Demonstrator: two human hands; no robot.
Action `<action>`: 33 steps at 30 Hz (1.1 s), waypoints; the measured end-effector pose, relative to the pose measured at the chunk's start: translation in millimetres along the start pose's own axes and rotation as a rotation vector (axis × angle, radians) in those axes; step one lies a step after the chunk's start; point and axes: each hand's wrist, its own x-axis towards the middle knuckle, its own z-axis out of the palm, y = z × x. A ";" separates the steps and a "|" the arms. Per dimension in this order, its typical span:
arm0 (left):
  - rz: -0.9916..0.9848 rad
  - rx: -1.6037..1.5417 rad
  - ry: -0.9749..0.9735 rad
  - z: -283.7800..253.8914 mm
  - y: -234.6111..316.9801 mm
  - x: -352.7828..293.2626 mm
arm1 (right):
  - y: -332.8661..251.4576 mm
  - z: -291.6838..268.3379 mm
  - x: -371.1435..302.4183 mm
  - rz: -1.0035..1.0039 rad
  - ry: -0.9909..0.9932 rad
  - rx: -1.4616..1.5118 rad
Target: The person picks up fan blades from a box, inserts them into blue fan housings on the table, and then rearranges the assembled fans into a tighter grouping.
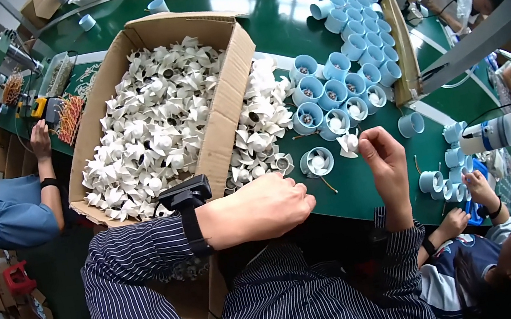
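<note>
right hand (385,158): fingers clamped on a white impeller (348,145) near blue cups (354,48). left hand (263,207): fingers curled, cannot tell on what. co-worker's shirt print (463,239): too small to read.

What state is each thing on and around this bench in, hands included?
Right hand: grip closed on a white fan wheel
Left hand: curled; whether it holds anything is hidden
Cardboard box: open, heaped with fan wheels
Loose fan pile: heaped beside the box
Nearest blue cup: upright, open, a fan piece inside
Other blue cups: grouped, mostly open side up; some contain small parts
Brown wire: extending beside the nearest cup
</note>
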 end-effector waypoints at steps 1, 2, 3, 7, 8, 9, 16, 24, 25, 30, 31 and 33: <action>0.037 -0.009 0.005 4.9 -4.1 -0.7 | -0.5 2.0 5.6 -0.026 -0.005 -0.068; 0.066 0.023 -0.005 6.1 -5.0 0.0 | -0.6 2.0 12.3 -0.051 -0.003 -0.144; 0.072 -0.016 -0.013 6.0 -4.1 -2.2 | -2.9 6.8 19.0 -0.064 0.003 -0.211; 0.078 -0.031 -0.006 0.2 -4.2 -2.3 | -10.3 26.0 56.3 -0.243 0.007 -0.432; 0.065 -0.006 -0.004 0.8 -5.0 -3.9 | -8.7 32.0 66.6 -0.263 0.002 -0.467; 0.067 -0.006 0.005 2.9 -5.1 -5.6 | -5.7 34.7 74.6 -0.318 -0.014 -0.560; -0.031 -0.051 -0.085 11.5 -7.5 -18.5 | 4.7 41.6 95.0 -0.399 -0.187 -0.748; -0.063 -0.054 -0.130 9.2 -6.5 -18.6 | -5.1 52.1 89.5 -0.301 -0.136 -0.687; -0.069 -0.053 -0.136 9.5 -6.6 -17.2 | -2.3 53.8 89.3 -0.344 -0.145 -0.747; -0.041 -0.064 -0.090 12.6 -8.5 -14.3 | -7.6 54.1 93.8 -0.404 -0.175 -0.891; -0.040 -0.069 -0.084 13.4 -9.4 -15.8 | -5.1 54.0 92.9 -0.407 -0.177 -0.858; -0.043 -0.097 -0.064 12.9 -9.5 -16.8 | -9.4 49.9 84.4 -0.444 -0.155 -0.884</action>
